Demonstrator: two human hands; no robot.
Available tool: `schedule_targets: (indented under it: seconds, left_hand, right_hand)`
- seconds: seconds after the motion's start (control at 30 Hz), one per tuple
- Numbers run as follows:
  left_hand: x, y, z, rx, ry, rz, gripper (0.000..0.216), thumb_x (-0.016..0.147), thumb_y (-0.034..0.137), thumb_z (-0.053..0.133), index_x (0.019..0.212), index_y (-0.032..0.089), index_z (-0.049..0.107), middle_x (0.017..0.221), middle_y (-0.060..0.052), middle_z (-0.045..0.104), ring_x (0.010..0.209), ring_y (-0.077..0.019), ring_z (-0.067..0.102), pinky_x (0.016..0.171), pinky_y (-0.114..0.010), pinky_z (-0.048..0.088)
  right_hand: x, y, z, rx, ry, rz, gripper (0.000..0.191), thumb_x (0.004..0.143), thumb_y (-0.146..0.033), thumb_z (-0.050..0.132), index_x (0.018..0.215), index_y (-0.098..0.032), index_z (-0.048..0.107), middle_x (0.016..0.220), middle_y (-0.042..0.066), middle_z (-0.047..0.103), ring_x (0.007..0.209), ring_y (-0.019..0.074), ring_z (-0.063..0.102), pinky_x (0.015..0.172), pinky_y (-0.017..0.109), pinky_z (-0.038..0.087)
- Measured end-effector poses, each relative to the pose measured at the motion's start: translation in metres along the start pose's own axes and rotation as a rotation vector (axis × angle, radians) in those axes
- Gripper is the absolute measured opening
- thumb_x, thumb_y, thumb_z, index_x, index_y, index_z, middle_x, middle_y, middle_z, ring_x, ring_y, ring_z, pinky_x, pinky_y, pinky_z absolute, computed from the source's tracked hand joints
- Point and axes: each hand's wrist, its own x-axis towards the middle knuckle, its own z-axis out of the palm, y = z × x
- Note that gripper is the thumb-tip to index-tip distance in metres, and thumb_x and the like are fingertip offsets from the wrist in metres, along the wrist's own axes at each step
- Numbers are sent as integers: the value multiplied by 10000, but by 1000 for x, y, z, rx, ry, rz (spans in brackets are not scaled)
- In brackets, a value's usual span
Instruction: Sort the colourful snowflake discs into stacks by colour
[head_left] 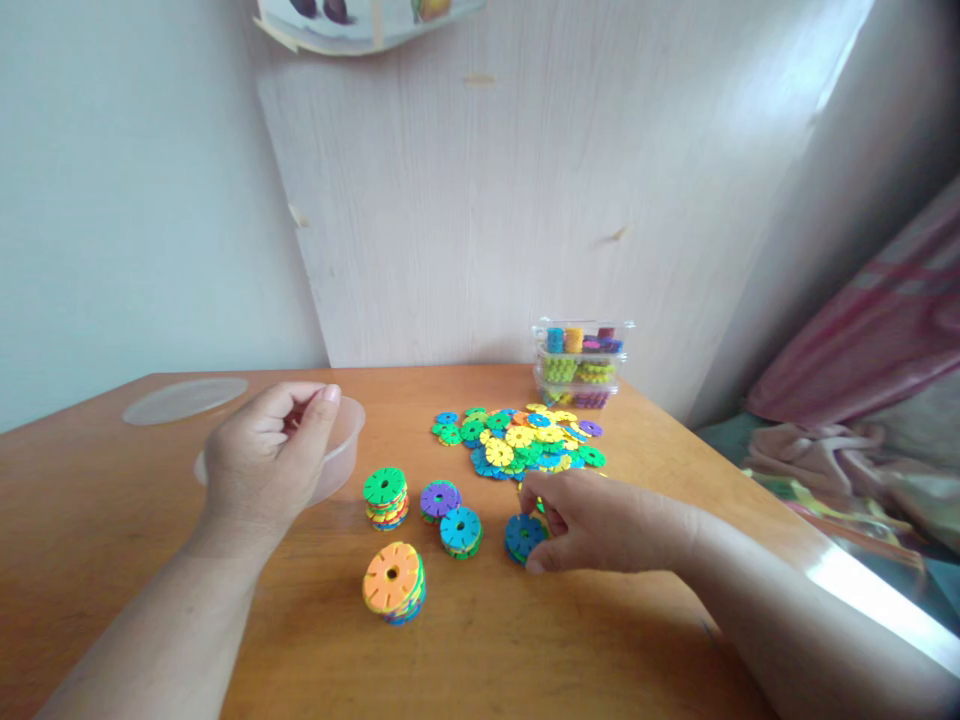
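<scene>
My left hand is raised in front of a clear plastic bowl, its fingers curled and the thumb pressed to the index finger; anything inside them is hidden. With thumb and fingers, my right hand grips the edge of a blue notched plastic disc, which has green showing under it. Between the hands stand small stacks of such discs: one topped green, one topped purple, one topped light blue and a taller, leaning one topped orange.
A loose heap of coloured discs lies beyond my right hand. Behind it, stacked clear boxes hold more pieces. A round translucent lid rests at the far left of the wooden table. Folded cloth is off the right edge.
</scene>
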Motion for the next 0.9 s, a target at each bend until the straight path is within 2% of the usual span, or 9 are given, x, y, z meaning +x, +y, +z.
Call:
schedule_targets:
  seconds: [0.1,0.27,0.5,0.67,0.9]
  left_hand:
    - [0,0,1,-11,0,-12,244,868,410,617,870,197,735,736,16,692,697,-120,608,665,-217,417]
    - [0,3,0,-5,-7,-11,231,865,407,626,848,201,729,695,26,670,678,-116,594,654,-216,411]
    - [0,0,-2,-3,-25,-10,231,876,410,624,854,205,727,744,23,703,703,-122,619,666,-218,423]
    - [0,0,-2,4,-30,11,228,893,416,617,863,221,731,735,34,697,696,-129,617,683,-229,444]
    - [-1,-1,-1,10,-34,-6,245,900,437,607,865,225,724,771,21,712,722,-147,634,689,-252,450]
  right_hand:
    - [0,1,0,-4,-30,0,580,707,-558,805,1170,-255,632,923,13,685,753,184,596,550,268,358]
    - [1,0,3,-44,-16,-3,489,726,-521,788,1113,-254,653,898,5,685,733,176,587,541,271,346]
    - [1,0,4,-45,-18,-13,511,716,-537,783,1117,-247,656,818,-7,680,671,164,572,512,270,325]
    - [-1,-5,4,-55,2,-7,391,729,-471,767,1027,-241,659,833,-6,684,667,156,562,516,270,328]
    - [0,-4,6,-61,-11,7,492,701,-541,784,1076,-245,665,898,15,696,694,169,572,530,276,322]
